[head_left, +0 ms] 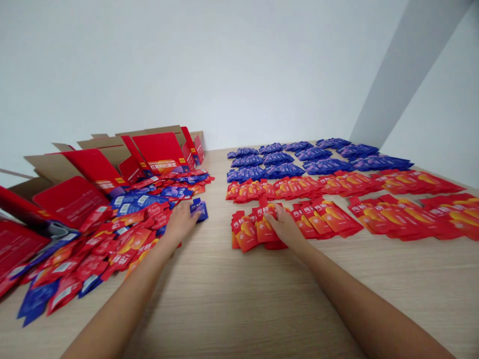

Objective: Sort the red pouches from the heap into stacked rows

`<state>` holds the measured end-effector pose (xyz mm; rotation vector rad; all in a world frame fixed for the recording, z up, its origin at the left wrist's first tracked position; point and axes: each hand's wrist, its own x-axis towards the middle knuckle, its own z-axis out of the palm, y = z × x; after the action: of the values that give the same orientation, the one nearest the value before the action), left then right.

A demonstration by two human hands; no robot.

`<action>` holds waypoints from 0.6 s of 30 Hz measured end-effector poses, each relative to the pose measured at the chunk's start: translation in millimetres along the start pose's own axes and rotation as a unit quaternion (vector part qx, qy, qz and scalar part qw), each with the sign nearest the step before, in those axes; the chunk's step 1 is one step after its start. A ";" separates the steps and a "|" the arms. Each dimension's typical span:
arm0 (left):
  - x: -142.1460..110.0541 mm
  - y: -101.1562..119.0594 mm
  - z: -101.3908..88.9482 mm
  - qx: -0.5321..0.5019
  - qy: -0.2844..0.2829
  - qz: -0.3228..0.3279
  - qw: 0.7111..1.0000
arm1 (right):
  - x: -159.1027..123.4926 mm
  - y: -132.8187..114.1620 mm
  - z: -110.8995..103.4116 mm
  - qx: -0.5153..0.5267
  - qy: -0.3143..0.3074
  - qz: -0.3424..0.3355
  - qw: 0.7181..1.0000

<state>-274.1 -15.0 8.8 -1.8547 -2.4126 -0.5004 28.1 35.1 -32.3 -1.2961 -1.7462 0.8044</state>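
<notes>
red boxes [22,234] cut off at left edge, sachet print too small to read, left grip's fingertips hidden

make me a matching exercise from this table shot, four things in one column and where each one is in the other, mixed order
Things:
1. left hand
2. right hand
3. blue sachet rows
4. red cartons

Places:
A. far side of the wooden table, behind the red rows
B. on a fanned stack of red sachets
C. far left, behind the mixed loose pile
D. on a single blue sachet at the pile's edge

Pairs: 1-D, 2-B, 3-A, 4-C
</notes>
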 end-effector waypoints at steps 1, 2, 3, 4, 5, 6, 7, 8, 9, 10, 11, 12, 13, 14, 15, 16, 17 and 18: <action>4.3 -14.2 -1.7 0.080 0.002 -0.021 0.997 | -0.2 0.1 -1.2 -0.045 -0.011 -0.011 0.999; 6.9 -26.4 -2.3 0.143 -0.003 -0.040 0.989 | -0.9 -0.4 -1.9 -0.087 -0.024 -0.018 0.996; 8.1 -36.2 -1.9 0.188 -0.010 -0.055 0.981 | -2.0 -1.2 -2.3 -0.124 -0.035 -0.024 0.991; 8.3 -43.7 -0.8 0.216 -0.018 -0.066 0.974 | -3.2 -2.2 -2.3 -0.158 -0.043 -0.030 0.986; 7.8 -49.2 0.8 0.233 -0.022 -0.066 0.970 | -4.5 -3.1 -2.2 -0.189 -0.045 -0.042 0.980; 6.9 -53.1 2.4 0.240 -0.022 -0.058 0.969 | -5.6 -3.8 -1.8 -0.217 -0.041 -0.059 0.974; 5.9 -55.8 3.9 0.244 -0.022 -0.046 0.969 | -6.5 -4.2 -1.3 -0.240 -0.034 -0.079 0.967; 5.1 -57.7 4.9 0.245 -0.021 -0.031 0.969 | -7.3 -4.0 -0.6 -0.258 -0.023 -0.098 0.961; 4.5 -59.1 5.2 0.247 -0.023 -0.015 0.969 | -7.9 -3.4 0.4 -0.270 -0.013 -0.114 0.956; 4.3 -60.3 4.6 0.247 -0.026 -0.001 0.969 | -8.2 -2.3 1.5 -0.275 -0.004 -0.126 0.953; 4.5 -61.1 2.9 0.245 -0.029 0.011 0.969 | -8.5 -1.0 2.8 -0.275 0.002 -0.134 0.952; 5.0 -61.3 -0.1 0.240 -0.029 0.021 0.970 | -8.6 0.3 4.1 -0.269 0.009 -0.141 0.953; 5.7 -60.7 -4.4 0.239 -0.028 0.029 0.970 | -8.7 1.5 5.4 -0.259 0.016 -0.150 0.954; 6.5 -58.8 -10.2 0.235 -0.020 0.037 0.971 | -8.9 2.2 6.5 -0.242 0.025 -0.162 0.956; 7.0 -55.3 -17.2 0.221 0.000 0.045 0.974 | -9.2 2.2 7.3 -0.220 0.035 -0.177 0.959; 7.1 -49.7 -25.3 0.189 0.034 0.053 0.980 | -9.8 1.4 7.8 -0.193 0.045 -0.193 0.961; 6.6 -41.9 -33.8 0.137 0.080 0.061 0.985 | -10.8 -0.5 7.8 -0.163 0.054 -0.210 0.963; 5.6 -32.1 -42.1 0.066 0.134 0.069 0.986 | -12.3 -3.3 7.5 -0.130 0.058 -0.225 0.964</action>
<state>-312.4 -29.1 43.0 -1.7560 -2.0778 -0.5260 21.9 22.2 -35.9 -1.0190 -1.9929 0.2421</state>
